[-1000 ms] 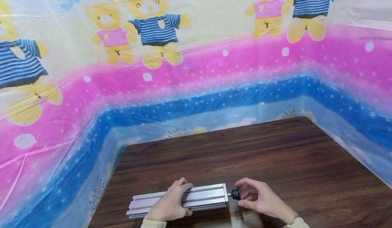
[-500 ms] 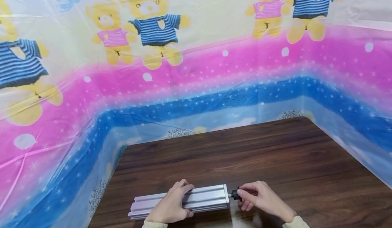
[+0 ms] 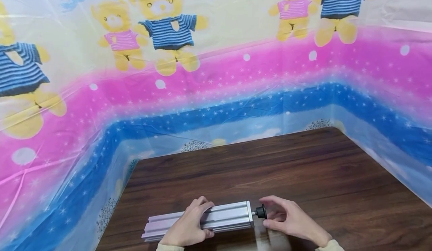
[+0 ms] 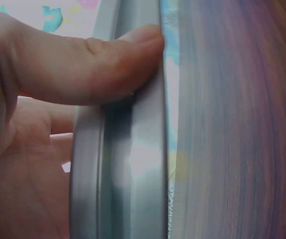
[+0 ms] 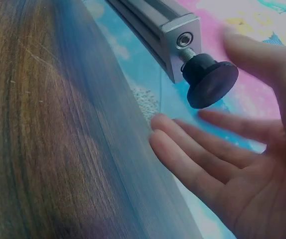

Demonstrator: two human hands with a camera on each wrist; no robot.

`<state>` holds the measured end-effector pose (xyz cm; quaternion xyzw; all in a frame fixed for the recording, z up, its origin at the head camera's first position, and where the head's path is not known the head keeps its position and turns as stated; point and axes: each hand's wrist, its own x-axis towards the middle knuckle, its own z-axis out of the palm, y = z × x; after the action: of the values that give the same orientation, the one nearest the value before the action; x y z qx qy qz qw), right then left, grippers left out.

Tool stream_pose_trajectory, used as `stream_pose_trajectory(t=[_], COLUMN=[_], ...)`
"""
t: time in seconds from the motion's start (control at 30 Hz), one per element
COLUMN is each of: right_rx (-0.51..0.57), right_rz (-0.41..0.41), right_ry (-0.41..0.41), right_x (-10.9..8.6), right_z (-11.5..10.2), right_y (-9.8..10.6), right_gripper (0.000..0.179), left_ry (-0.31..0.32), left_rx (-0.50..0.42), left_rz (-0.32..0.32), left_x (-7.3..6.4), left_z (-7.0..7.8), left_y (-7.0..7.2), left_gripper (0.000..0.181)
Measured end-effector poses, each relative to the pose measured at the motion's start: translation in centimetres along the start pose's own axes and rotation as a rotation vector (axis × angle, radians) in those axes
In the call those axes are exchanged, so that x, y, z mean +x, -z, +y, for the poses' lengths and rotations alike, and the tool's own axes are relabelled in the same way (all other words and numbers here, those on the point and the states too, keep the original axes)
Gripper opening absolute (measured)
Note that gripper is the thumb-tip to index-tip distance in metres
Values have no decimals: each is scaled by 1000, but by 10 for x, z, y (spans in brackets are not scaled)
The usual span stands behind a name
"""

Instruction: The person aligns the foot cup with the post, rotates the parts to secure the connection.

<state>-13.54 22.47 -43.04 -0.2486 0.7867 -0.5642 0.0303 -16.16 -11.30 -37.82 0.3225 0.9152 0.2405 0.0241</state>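
Note:
A silver aluminium extrusion profile (image 3: 229,215) with lengthwise slots lies across the front of the table. My left hand (image 3: 190,223) grips it around the middle, and in the left wrist view the thumb (image 4: 98,64) presses over its slotted side. From the end plate (image 5: 175,55) at its right end sticks a threaded stud (image 5: 187,54) bearing a black levelling foot (image 5: 210,82). Beside the plate's stud sits a socket-head screw (image 5: 184,39). My right hand (image 3: 293,219) is spread around the foot, thumb and fingers apart from it in the right wrist view.
The dark wood-grain table (image 3: 270,168) extends behind and to the right of the profile. A printed sheet (image 3: 219,82) with teddy bears hangs around the table's back and sides.
My right hand pinched the black foot half a second ago and has let go of it, its fingers now spread. My left hand keeps its grip on the profile.

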Motion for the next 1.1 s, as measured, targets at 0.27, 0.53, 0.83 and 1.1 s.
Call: stream_pose_trajectory(t=[0.27, 0.53, 0.83, 1.1], right_rx=[-111, -4, 68, 63], right_rz=[33, -47, -100, -80], right_ry=[142, 64, -87, -219], right_x=[2, 1, 5, 1], right_z=[1, 1, 1, -4], right_y=[0, 2, 2, 2], right_gripper=[38, 30, 40, 61], left_ry=[-6, -13, -4, -5], left_rx=[-1, -2, -16, -24], left_rz=[-11, -12, -32, -30], left_x=[1, 1, 3, 3], left_z=[0, 0, 1, 1], left_y=[-2, -3, -2, -2], left_gripper=[66, 67, 66, 66])
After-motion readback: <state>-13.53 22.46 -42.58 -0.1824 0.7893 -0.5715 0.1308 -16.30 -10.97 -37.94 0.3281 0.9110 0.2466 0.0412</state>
